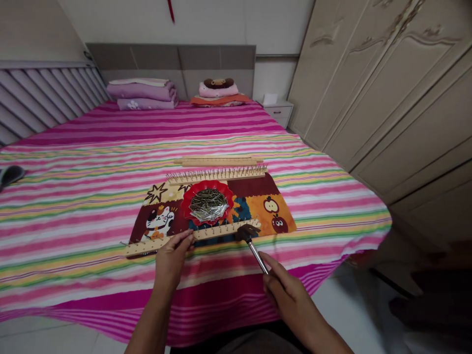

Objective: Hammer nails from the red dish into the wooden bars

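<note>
My left hand pinches the middle of a long wooden strip at the near edge of a patterned mat. Nails stand up in a row along this strip. My right hand is closed around the handle of a hammer. The dark hammer head lies over the strip's right end, though I cannot tell whether it touches. Just beyond the strip, a red scalloped dish holds a heap of loose nails. Behind the dish is another wooden strip, thickly set with upright nails.
Several bare wooden strips lie beyond the mat on a striped bedspread. Folded bedding is stacked by the headboard. A wardrobe stands on the right. A dark rounded object sits at the left edge.
</note>
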